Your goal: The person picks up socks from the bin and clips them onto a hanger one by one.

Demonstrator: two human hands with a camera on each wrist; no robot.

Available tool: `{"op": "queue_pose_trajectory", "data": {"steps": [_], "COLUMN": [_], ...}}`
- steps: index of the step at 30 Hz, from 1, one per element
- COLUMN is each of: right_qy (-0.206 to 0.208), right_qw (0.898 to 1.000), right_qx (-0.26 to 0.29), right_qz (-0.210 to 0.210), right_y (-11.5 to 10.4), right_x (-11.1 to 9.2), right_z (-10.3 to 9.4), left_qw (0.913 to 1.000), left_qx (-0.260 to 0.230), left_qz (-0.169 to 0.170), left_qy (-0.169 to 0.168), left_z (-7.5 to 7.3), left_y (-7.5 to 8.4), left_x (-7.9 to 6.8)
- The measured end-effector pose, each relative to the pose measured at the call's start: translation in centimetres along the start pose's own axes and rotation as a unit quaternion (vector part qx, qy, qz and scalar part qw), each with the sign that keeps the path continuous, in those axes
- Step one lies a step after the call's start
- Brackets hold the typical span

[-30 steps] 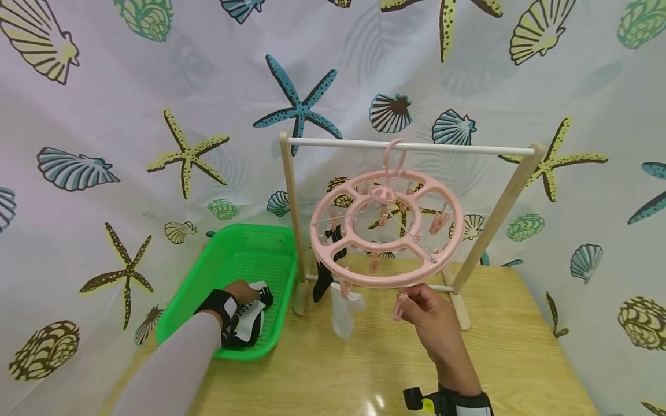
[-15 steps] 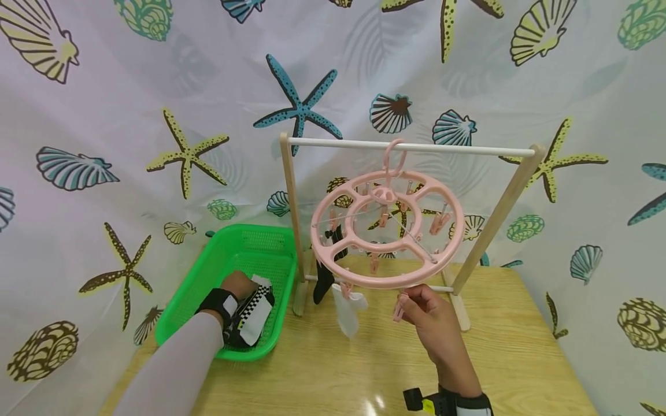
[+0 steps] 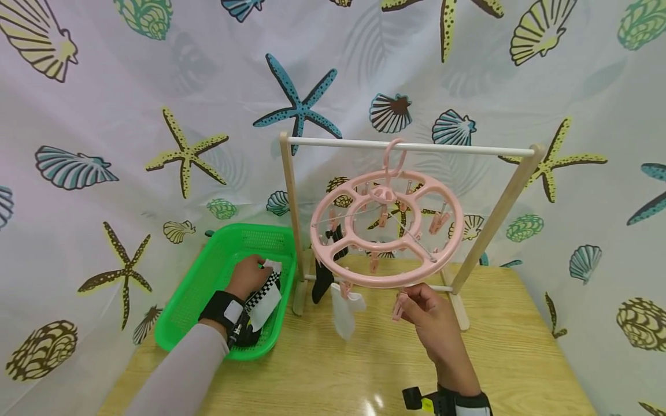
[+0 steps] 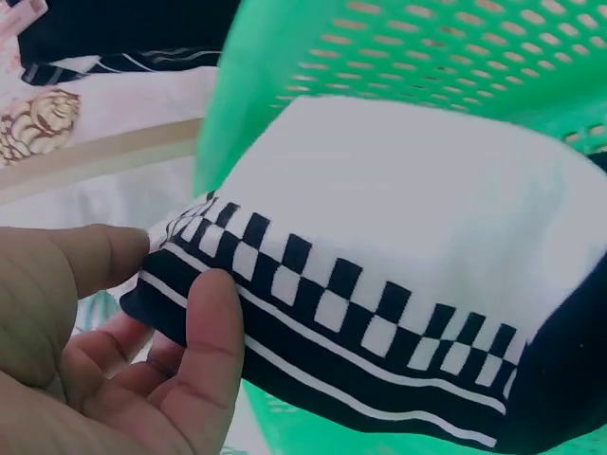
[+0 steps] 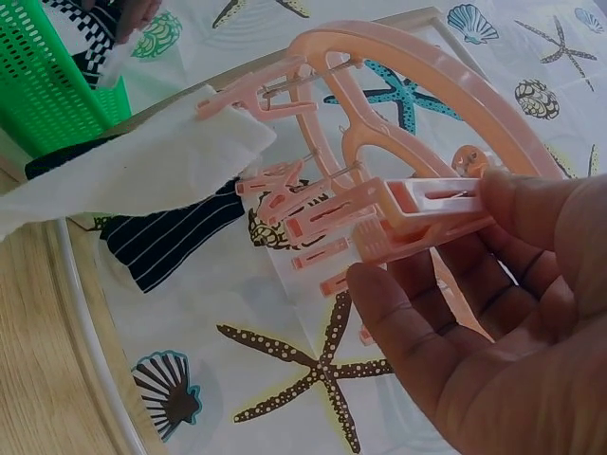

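Note:
My left hand is inside the green basket, pinching the cuff edge of a black and white checkered sock. That sock's cuff has a checker band and dark stripes; its lower part lies in the basket. With thumb and fingers, my right hand grips a pink clothespin at the near edge of the round pink clip hanger. Nothing is between this clothespin's jaws. From other clips hang a white sock and a black sock with thin white stripes.
The hanger hooks over the white bar of a wooden-legged rack on the wood-grain table. Several more clothespins dangle from its rings. A cloth with shells and starfish covers the wall behind.
My left hand has shifted up and right inside the basket, drawing the checkered sock's cuff toward the basket's right side. The right hand stays at its clothespin; the white sock sways slightly.

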State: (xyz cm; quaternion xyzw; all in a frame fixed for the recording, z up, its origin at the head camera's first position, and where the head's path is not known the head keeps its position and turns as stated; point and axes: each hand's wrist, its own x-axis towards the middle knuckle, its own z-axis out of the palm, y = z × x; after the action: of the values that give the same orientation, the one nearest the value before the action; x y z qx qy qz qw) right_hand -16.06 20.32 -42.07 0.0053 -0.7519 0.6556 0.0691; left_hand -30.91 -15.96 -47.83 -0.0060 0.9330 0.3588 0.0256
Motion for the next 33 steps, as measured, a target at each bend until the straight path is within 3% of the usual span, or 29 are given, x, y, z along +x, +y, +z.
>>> {"op": "queue_pose_trajectory", "data": {"steps": [4,10,17,21,30,33], "right_qy": [0.000,0.001,0.001,-0.002,-0.015,-0.011], "right_qw": [1.000,1.000,1.000,1.000,0.999,0.999], "right_qx": [0.001,0.002,0.005,0.007,0.001,-0.003], "right_qz": [0.000,0.003,0.002,-0.016,-0.036,-0.038], "right_y": [0.1,0.1,0.1,0.0,-0.3,-0.3], "right_x": [0.0,0.1,0.0,-0.1,-0.2,-0.3], "right_z": [0.0,-0.1,0.1,-0.1,-0.5,-0.6], "left_qw": [0.9992,0.9973,0.9907,0.9871,0.9849,0.9804], "left_qx": [0.017,-0.011,-0.051,-0.063,-0.116,-0.131], "left_qz": [0.030,0.056,0.098,0.128,0.126,0.146], "left_qy": [0.023,0.046,0.080,0.073,0.028,0.021], "left_z": [-0.2,-0.6,-0.3,-0.3,-0.9,-0.5], "left_y": [0.6,1.0,1.9,2.7,5.7,6.8], "left_x": [-0.6,-1.4,-4.2,-6.5,-11.5,-12.5]}}
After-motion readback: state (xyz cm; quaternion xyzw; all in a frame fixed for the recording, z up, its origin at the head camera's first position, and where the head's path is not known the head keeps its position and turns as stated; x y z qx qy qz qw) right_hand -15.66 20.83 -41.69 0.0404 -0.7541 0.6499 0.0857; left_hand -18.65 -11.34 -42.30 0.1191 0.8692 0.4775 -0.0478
